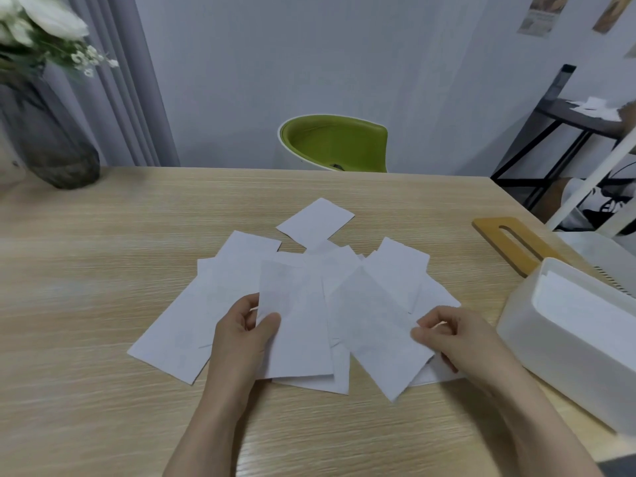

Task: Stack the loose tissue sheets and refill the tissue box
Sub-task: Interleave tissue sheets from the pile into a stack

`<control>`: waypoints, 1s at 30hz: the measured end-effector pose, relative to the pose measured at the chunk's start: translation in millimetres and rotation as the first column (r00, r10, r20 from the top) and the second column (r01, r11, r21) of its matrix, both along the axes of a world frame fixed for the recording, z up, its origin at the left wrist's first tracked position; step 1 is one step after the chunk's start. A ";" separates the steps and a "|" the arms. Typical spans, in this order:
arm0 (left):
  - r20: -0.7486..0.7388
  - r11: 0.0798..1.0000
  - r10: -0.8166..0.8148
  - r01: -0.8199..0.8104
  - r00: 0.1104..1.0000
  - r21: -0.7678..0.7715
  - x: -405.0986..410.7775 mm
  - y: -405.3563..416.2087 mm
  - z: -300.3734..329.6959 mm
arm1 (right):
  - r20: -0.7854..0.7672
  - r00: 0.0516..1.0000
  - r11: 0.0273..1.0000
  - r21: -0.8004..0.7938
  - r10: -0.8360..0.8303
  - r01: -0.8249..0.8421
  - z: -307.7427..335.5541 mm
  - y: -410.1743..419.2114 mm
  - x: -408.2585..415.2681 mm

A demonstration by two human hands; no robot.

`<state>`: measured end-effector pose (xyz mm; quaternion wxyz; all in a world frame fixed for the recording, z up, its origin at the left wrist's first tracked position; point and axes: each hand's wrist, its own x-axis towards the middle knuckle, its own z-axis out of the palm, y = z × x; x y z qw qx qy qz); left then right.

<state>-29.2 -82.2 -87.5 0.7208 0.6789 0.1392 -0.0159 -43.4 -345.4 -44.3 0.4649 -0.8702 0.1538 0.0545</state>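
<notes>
Head view: the left hand [246,327] pinches one tissue sheet [296,325] between thumb and fingers at its left edge, and the right hand [447,333] pinches the right edge of another sheet [375,335], probably to bring them together as the first of the stack. Around and beyond both hands, the other loose sheets [241,270] lie fanned and overlapping on the wooden table [103,270]. They are thin, white, flat rectangles, soft and a little translucent. Just right of the right hand stands the white tissue box [537,342], smooth plastic with rounded corners, open on top. Its wooden lid [516,244], with a long slot, lies beyond it.
</notes>
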 end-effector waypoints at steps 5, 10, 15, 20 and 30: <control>0.016 1.000 -0.004 0.004 1.000 -0.013 -0.3 -1.6 0.8 | 0.190 0.955 0.944 0.284 -0.228 0.169 9.3 7.5 -6.2; 0.031 0.998 -0.049 0.050 0.998 -0.041 -2.7 -5.9 4.5 | 0.184 0.942 0.871 0.461 -0.282 0.171 4.7 37.0 -7.0; 0.015 0.997 -0.036 0.037 0.999 -0.061 -2.8 -8.5 2.2 | 0.139 0.975 0.840 0.538 -0.175 0.074 0.5 72.8 -9.8; -0.003 0.995 -0.021 0.021 1.000 -0.095 -2.8 -9.6 4.5 | 0.108 0.987 0.832 0.553 -0.117 0.038 -8.9 96.1 -11.7; -0.018 0.984 0.014 -0.017 1.000 -0.180 -3.8 -13.0 9.2 | 0.105 0.987 0.855 0.517 -0.120 0.048 -23.7 103.3 -11.7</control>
